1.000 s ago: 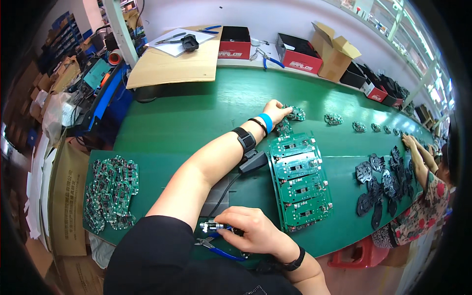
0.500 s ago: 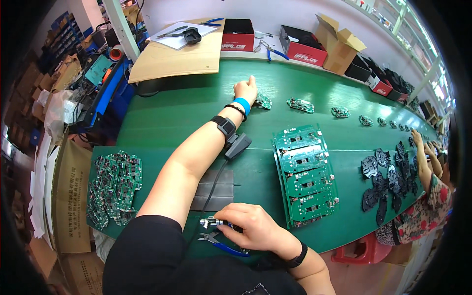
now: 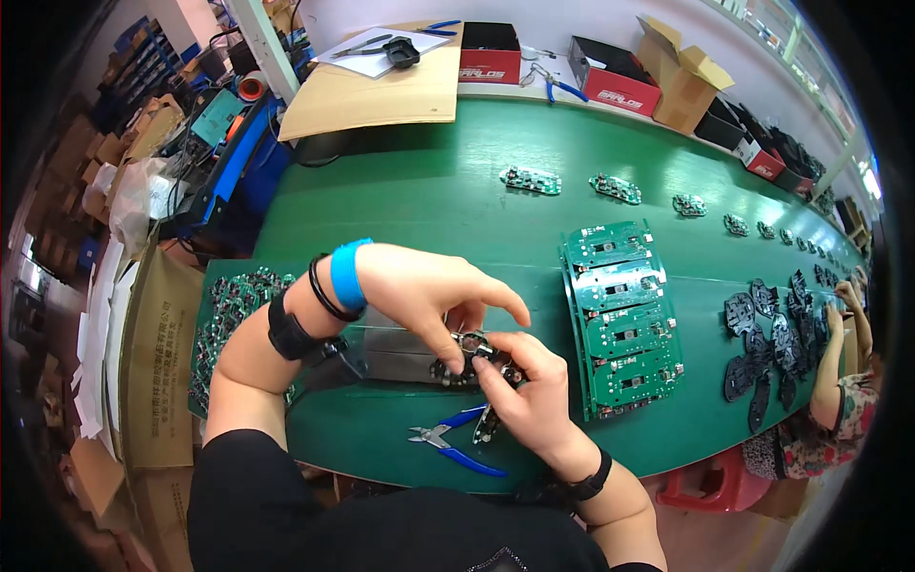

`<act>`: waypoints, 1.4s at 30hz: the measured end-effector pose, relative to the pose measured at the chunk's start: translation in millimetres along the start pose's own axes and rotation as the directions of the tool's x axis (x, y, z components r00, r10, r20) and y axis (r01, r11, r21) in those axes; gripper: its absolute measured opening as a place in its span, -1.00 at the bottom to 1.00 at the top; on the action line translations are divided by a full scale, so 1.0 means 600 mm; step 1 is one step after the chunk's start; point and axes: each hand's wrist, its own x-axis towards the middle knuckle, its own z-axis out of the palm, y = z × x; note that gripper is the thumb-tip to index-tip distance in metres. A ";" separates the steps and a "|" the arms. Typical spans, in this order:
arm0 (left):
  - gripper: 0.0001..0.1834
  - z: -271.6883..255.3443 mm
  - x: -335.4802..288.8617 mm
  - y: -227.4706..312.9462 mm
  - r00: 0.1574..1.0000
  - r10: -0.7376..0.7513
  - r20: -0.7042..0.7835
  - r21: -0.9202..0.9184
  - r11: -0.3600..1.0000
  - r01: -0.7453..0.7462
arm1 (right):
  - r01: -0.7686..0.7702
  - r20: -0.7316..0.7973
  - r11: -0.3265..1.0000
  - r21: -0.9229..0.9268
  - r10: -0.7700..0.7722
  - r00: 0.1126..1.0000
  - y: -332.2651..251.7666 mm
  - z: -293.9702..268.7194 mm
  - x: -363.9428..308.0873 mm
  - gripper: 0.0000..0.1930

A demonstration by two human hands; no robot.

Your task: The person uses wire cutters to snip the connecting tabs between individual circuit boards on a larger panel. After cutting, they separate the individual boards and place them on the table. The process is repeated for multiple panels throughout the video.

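Observation:
Both hands meet over a grey mat (image 3: 396,365) at a small assembled circuit board (image 3: 469,355). My left hand (image 3: 419,291), with a blue band on its wrist, bends down from above, thumb and fingertips closed at the board's edge and forefinger stretched past it. My right hand (image 3: 529,389) pinches the board from the right. A second board piece (image 3: 487,424) shows under the right palm; whether it is held I cannot tell. Just below lie blue-handled cutting nippers (image 3: 452,440), their jaws apart, touched by neither hand.
Loose boards are heaped at left (image 3: 238,310). Panels of green boards (image 3: 624,319) stand stacked at right. A row of single boards (image 3: 531,180) runs off along the far side. Black plastic shells (image 3: 762,334) lie near a co-worker's hands (image 3: 843,303). Cardboard (image 3: 381,100) overhangs the back.
My left hand has come back from the far row to the mat, leaving a board there. My right hand has moved up from beside the nippers to meet it. The view has shifted slightly.

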 end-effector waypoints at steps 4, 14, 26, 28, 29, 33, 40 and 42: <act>-0.43 -0.038 -0.023 -0.052 0.976 -0.036 -0.215 -0.018 0.999 0.032 | -0.126 -0.106 0.986 0.110 0.138 0.985 -0.013 0.021 -0.002 -0.73; -0.75 -0.156 0.075 -0.301 0.142 -0.591 -0.794 -0.591 0.696 -0.408 | -0.093 0.119 0.996 0.006 0.092 0.989 0.012 0.015 -0.008 -0.83; -0.62 -0.039 0.012 -0.091 0.876 -0.174 -0.449 -0.256 0.965 0.060 | -0.126 -0.097 0.991 0.053 0.130 0.987 0.030 0.011 -0.002 -0.77; -0.27 0.024 -0.001 -0.051 0.974 -0.020 -0.224 -0.108 0.994 -0.004 | -0.119 -0.102 0.980 0.162 0.137 0.985 0.029 0.017 -0.004 -0.74; -0.15 0.049 0.001 -0.035 0.976 0.006 -0.216 -0.062 0.998 -0.020 | -0.083 -0.107 0.970 0.231 0.110 0.988 0.034 0.024 -0.006 -0.71; -0.37 0.042 0.000 -0.052 0.939 -0.046 -0.340 0.011 0.999 0.053 | -0.104 -0.120 0.930 0.353 0.155 0.981 0.022 0.029 -0.002 -0.63; -0.81 -0.110 -0.088 -0.249 0.118 -0.601 -0.790 -0.610 0.754 -0.243 | 0.087 0.211 0.861 -0.501 0.024 0.977 0.033 0.015 -0.005 -0.62; -0.86 -0.136 -0.089 -0.332 0.058 -0.673 -0.738 -0.628 0.652 -0.424 | 0.070 0.211 0.855 -0.514 0.047 0.976 0.040 0.019 -0.006 -0.67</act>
